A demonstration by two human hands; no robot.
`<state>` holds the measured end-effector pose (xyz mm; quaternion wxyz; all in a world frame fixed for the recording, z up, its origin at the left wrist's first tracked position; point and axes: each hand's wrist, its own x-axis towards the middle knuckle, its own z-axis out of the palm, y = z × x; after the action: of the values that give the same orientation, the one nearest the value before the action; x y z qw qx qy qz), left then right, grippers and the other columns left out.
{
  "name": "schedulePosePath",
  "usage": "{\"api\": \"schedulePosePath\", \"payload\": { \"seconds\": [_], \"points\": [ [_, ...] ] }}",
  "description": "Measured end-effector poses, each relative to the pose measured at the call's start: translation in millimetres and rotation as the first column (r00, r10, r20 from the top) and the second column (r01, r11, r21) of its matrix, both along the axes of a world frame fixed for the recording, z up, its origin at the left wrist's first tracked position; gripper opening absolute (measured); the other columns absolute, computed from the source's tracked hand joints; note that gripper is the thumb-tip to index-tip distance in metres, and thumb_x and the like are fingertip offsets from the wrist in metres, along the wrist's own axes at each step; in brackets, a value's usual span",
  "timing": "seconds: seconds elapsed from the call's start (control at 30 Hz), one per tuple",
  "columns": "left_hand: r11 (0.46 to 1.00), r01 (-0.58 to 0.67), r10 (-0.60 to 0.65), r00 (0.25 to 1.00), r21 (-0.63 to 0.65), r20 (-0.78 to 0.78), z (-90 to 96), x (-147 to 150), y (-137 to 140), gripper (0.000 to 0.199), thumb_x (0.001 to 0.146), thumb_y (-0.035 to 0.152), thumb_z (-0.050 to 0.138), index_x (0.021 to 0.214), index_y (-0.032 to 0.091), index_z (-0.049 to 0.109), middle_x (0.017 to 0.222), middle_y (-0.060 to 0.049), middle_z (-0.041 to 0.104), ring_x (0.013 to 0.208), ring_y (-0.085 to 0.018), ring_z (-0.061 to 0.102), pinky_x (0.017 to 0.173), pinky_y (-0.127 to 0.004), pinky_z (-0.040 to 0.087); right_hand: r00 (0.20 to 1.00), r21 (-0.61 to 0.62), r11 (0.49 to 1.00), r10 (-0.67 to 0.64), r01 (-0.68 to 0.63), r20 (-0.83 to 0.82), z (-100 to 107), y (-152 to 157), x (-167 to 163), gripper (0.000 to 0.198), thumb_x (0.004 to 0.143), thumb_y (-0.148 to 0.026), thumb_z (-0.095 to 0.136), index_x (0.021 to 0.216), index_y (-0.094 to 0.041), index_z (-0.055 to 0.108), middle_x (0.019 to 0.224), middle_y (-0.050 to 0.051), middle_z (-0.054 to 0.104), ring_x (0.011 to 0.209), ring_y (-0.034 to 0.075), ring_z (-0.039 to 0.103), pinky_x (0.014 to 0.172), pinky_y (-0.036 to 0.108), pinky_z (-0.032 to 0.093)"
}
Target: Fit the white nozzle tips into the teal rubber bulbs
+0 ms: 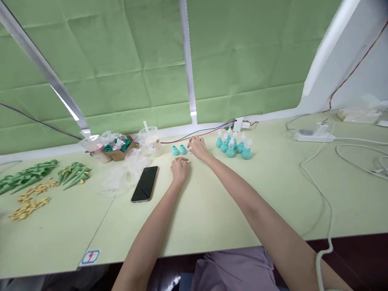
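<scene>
Two small teal round pots (178, 150) with open necks stand side by side on the table. My left hand (179, 169) rests just in front of them, fingers loosely bent and apart, with nothing visible in it. To their right, my right hand (198, 148) arches over the table with its fingers spread. A tiny pale thing shows by its fingertips, too small to name. Right of that hand stands a group of several teal pots (230, 151), upright, each topped with a clear pointed tip.
A black phone (145, 184) lies left of my left arm, near a crumpled plastic bag (125, 171). Behind are a lidded cup (153, 145) and a cardboard box (121, 152). Green cone-shaped pieces (27, 173) and yellow pieces (30, 207) lie left. A power strip (315, 136) trails cables right.
</scene>
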<state>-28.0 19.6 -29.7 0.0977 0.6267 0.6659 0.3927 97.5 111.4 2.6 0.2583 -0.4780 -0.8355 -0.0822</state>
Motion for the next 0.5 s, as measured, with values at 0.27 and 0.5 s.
{"api": "schedulePosePath", "payload": {
  "seconds": [0.27, 0.5],
  "points": [
    [0.999, -0.024, 0.024, 1.000, -0.021, 0.001, 2.1, 2, -2, 0.023, 0.079, 0.021, 0.053, 0.100, 0.023, 0.062, 0.112, -0.007, 0.059, 0.108, -0.025, 0.048, 0.092, -0.040, 0.036, 0.998, -0.090, 0.995, 0.053, -0.051, 0.022, 8, -11, 7, 0.014, 0.073, -0.029, 0.064, 0.084, -0.021, 0.069, 0.113, 0.007, 0.054, 0.110, 0.025, 0.039, 0.088, 0.039, 0.026],
    [0.993, 0.110, -0.113, 0.990, 0.049, 0.084, -0.6, 0, 2, 0.019, 0.077, 0.030, 0.060, 0.093, 0.022, 0.067, 0.096, -0.003, 0.069, 0.082, -0.019, 0.058, 0.083, -0.033, 0.039, 0.990, -0.266, 0.959, 0.064, -0.097, -0.129, 13, -36, 16, 0.018, 0.072, -0.044, 0.066, 0.079, -0.028, 0.071, 0.113, 0.003, 0.056, 0.109, 0.025, 0.042, 0.090, 0.041, 0.029]
  ]
}}
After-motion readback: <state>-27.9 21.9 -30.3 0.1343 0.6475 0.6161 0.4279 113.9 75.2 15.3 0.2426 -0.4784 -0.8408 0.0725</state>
